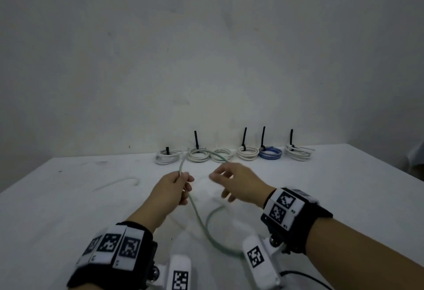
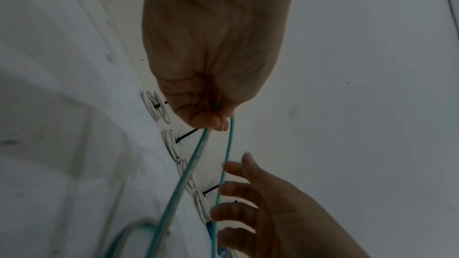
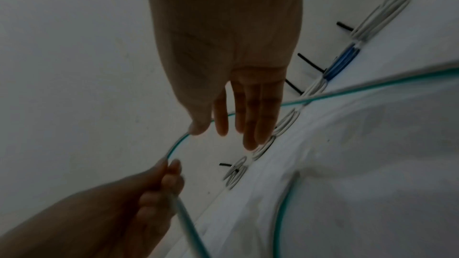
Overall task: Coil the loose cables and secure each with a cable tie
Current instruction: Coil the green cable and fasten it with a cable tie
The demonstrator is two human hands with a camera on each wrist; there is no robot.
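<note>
A thin green cable (image 1: 199, 219) is lifted above the white table. My left hand (image 1: 182, 179) pinches it in curled fingers, as the left wrist view shows (image 2: 213, 119). From there the cable arcs up and right to my right hand (image 1: 220, 186), and another stretch drops toward me into a loose loop on the cloth. The right hand (image 3: 223, 125) has its fingers straight and spread. Its thumb touches the cable (image 3: 174, 146), which passes behind the fingers. At the back lies a row of several coils, white ones (image 1: 198, 155) and one blue (image 1: 270, 153), most of them with upright black cable ties (image 1: 195, 139).
The table (image 1: 68, 209) is covered with a white cloth and meets a plain wall just behind the coils. A loose white hook-shaped strand (image 1: 119, 183) lies to the left. A black cord (image 1: 309, 276) runs off at the near right corner.
</note>
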